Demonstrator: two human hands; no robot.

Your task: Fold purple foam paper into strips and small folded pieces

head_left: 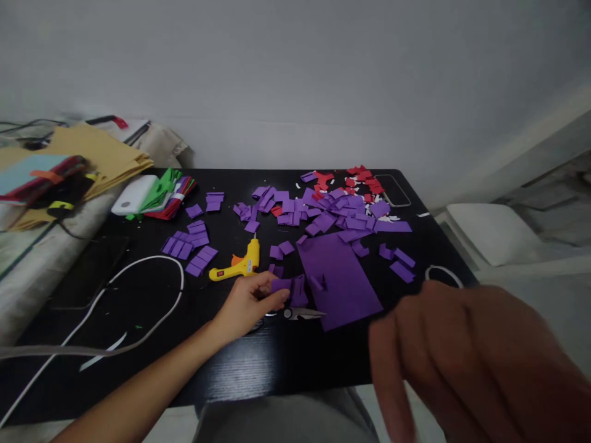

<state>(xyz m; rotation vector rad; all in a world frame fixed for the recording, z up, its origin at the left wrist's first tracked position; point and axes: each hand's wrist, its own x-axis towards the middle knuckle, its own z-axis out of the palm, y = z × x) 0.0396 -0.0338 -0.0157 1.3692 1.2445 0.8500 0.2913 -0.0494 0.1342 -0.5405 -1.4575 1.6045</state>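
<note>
Purple piece (pixel 281 284) in left hand (pixel 250 299), near scissors (pixel 302 313).

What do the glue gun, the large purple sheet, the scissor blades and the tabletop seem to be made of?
Glue gun: probably hard plastic, given its smooth yellow body.
Large purple sheet: matte card or perhaps craft foam; flat, even colour without gloss.
Scissor blades: likely metal, grey with slight sheen.
Tabletop: glossy black, perhaps laminate or painted wood; light reflects in fine streaks.
</note>
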